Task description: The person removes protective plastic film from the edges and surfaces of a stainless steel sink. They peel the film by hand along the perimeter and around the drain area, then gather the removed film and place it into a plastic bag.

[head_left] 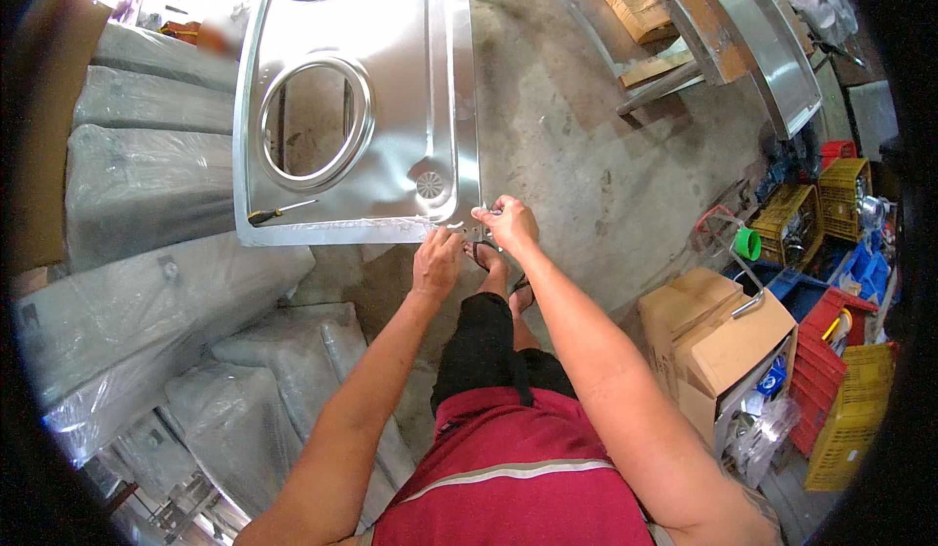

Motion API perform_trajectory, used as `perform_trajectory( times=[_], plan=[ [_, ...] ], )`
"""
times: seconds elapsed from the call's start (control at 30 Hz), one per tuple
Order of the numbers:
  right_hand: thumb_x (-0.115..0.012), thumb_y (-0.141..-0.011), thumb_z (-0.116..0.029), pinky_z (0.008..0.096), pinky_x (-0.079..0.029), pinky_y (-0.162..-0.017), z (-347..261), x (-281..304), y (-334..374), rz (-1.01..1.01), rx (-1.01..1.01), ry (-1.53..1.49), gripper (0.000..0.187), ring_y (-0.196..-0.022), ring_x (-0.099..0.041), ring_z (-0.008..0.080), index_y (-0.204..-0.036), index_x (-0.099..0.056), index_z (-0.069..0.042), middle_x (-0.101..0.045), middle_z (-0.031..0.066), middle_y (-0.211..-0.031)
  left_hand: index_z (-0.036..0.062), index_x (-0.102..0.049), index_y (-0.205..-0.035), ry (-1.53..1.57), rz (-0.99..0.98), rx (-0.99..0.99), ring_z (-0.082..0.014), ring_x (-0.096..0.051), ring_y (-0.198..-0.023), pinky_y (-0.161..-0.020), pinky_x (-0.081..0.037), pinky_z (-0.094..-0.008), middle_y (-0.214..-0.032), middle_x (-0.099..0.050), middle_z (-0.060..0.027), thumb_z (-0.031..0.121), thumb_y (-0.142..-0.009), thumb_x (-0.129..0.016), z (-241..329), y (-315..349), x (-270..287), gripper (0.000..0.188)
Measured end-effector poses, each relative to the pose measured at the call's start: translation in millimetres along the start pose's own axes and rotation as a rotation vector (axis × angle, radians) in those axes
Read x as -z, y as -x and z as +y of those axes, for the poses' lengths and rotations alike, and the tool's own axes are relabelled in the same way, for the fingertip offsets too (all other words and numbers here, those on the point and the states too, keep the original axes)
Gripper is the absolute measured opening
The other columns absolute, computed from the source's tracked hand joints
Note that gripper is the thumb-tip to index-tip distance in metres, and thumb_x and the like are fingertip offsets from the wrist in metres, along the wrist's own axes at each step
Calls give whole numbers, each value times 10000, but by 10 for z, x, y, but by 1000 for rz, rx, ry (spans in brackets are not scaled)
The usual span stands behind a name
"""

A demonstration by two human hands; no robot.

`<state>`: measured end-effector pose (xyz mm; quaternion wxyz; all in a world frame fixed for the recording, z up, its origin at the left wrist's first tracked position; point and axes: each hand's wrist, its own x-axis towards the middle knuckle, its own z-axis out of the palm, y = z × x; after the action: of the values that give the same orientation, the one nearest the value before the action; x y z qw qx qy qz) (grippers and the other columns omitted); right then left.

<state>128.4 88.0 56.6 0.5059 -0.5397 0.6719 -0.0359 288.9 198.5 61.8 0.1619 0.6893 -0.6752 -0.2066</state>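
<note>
A shiny sheet-metal panel (396,106) with round cut-outs lies in front of me. My left hand (437,261) presses on its near edge, fingers curled under the rim. My right hand (508,220) pinches something small and metallic at the panel's near right corner; what it is cannot be made out. A yellow-and-black screwdriver (278,213) lies on the panel near its front edge, left of my hands. A round perforated vent (430,185) sits just above my left hand.
Plastic-wrapped metal units (147,282) are stacked on the left. Cardboard boxes (718,336) and red, yellow and blue crates (840,370) stand on the right. Metal panels and a wooden board (684,28) lie at the back right. Bare concrete floor (586,155) stretches between.
</note>
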Motion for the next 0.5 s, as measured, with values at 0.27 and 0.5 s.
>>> perform_trajectory(
  times=[0.27, 0.5],
  plan=[
    [-821, -783, -563, 454, -544, -743, -30, 37, 5, 36, 23, 34, 592, -858, -718, 317, -1000, -691, -27, -738, 171, -890, 54, -675, -984, -36, 31, -82, -347, -627, -952, -848, -525, -450, -956, -641, -128, 94, -885, -674, -669, 202, 437, 106],
    [-819, -788, -558, 461, -547, -751, 2, 20, -12, -6, 21, -4, 582, -853, -717, 336, -988, -700, -25, -736, 184, -894, 54, -685, -1027, 73, 123, 9, -351, -633, -999, -877, -521, -459, -1005, -662, -127, 141, -897, -700, -113, -40, 222, 157]
  ],
)
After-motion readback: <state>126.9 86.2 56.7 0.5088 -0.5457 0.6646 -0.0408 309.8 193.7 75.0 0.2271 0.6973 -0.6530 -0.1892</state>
